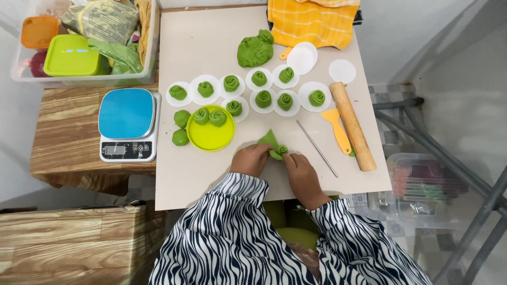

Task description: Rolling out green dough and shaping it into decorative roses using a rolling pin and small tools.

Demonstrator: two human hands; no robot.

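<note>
Beige board (pixel 211 174) on table: left hand (pixel 250 160) & right hand (pixel 302 174) both pinch green dough piece (pixel 274 145), half rolled. Approx a dozen dough roses (pixel 263 98) done on paper rounds; big dough lump (pixel 255 50) left.

Nine green dough roses (pixel 263 98) are sitting on white paper rounds (pixel 343 70), two more are lying in one yellow-green lid (pixel 210 138), and two plain dough balls (pixel 180 138) are resting beside it. One large dough lump (pixel 255 50), one rolling pin (pixel 353 125), one scraper (pixel 338 128), one metal rod (pixel 316 148) and one scale (pixel 128 124) are lying around.
</note>
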